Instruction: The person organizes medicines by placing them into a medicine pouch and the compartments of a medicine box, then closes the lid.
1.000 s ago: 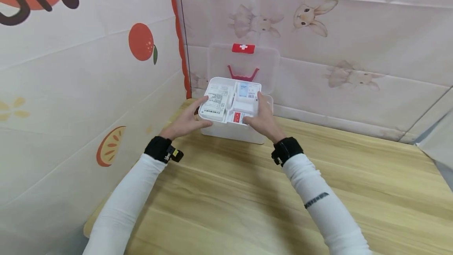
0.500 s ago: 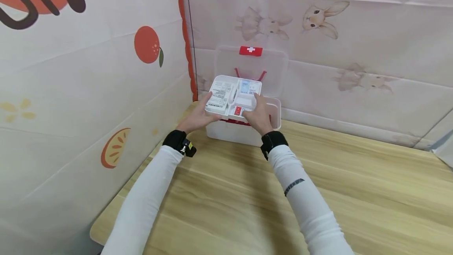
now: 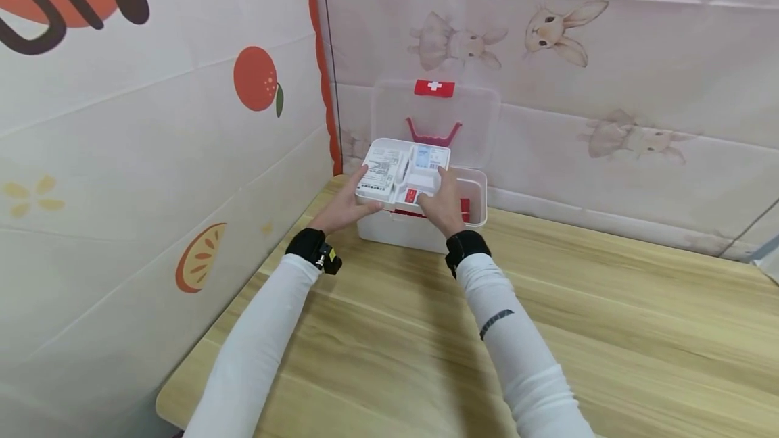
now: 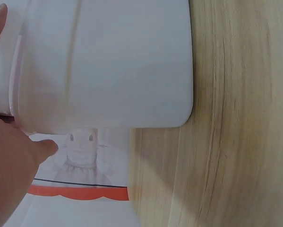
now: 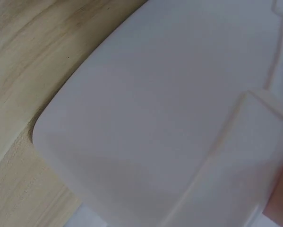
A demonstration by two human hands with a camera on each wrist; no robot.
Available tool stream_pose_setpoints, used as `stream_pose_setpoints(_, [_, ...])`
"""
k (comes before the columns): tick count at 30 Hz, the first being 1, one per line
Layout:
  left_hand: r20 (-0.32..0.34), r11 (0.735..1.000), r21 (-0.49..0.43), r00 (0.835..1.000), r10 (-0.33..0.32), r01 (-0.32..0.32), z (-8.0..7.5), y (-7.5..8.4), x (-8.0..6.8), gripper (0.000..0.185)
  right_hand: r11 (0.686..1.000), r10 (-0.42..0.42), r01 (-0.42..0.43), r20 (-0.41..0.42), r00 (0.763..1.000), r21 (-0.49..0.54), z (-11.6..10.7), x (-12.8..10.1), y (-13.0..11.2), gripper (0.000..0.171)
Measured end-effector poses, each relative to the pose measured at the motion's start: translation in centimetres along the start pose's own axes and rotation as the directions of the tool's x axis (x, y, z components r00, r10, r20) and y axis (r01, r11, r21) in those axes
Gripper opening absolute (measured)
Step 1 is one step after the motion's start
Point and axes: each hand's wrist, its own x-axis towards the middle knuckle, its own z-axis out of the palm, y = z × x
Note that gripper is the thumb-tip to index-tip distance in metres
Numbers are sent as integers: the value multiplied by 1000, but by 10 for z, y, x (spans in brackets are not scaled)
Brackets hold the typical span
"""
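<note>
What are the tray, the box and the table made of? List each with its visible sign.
Tray: looks like opaque white moulded plastic; smooth, rounded rim, gripped by the left hand and right hand.
Box: probably semi-translucent plastic; red contents show inside.
Table: pale wood or wood-look laminate, matte, with grain lines.

Light wood-grain surface (image 3: pixel 608 330) set into a corner, rounded near-left edge. Left wall (image 3: pixel 122 154) is creased white cloth printed with oranges, an orange slice and yellow petals. Red scalloped trim (image 3: pixel 319 73) runs down the corner seam. Back wall (image 3: pixel 608 86) is pale pink cloth with rabbit prints. Even, soft light.
</note>
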Motion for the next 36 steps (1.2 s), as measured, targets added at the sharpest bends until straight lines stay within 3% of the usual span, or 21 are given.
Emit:
stream_pose_setpoints(4, [2, 1000, 4, 1000, 13, -13, 1, -1, -1, 96, 999, 5, -5, 4, 1000, -33, 2, 1, 2, 78])
stream_pose_setpoints(7, [13, 1000, 12, 1000, 5, -5, 0, 11, -8, 93, 999, 17, -16, 19, 1000, -47, 4, 2, 4, 77])
stream_pose_setpoints(11, [17, 1000, 21, 1000, -22, 22, -2, 6, -8, 93, 995, 31, -26, 50, 998, -94, 5, 5, 7, 79])
stream_pose_setpoints(14, [12, 999, 34, 999, -36, 36, -1, -10, -1, 95, 991, 43, -33, 71, 997, -130, 5, 5, 8, 81])
stream_pose_setpoints(18, [19, 998, 41, 999, -45, 44, -1, -10, -1, 97, 985, 61, -45, 87, 994, -169, 5, 6, 6, 82])
stream_pose_setpoints(22, [15, 999, 35, 1000, -9, 8, 0, -11, 1, 94, 980, 54, -33, 104, 993, -194, 5, 9, 5, 81])
stream_pose_setpoints(29, [1, 993, 10, 993, 119, -119, 5, -10, 6, 85, 983, 56, -32, 127, 990, -182, 2, 12, 6, 81])
stream_pose_setpoints(36, [-29, 992, 95, 996, 85, -82, 10, -14, 6, 88, 981, 59, -34, 133, 989, -189, 2, 13, 7, 79])
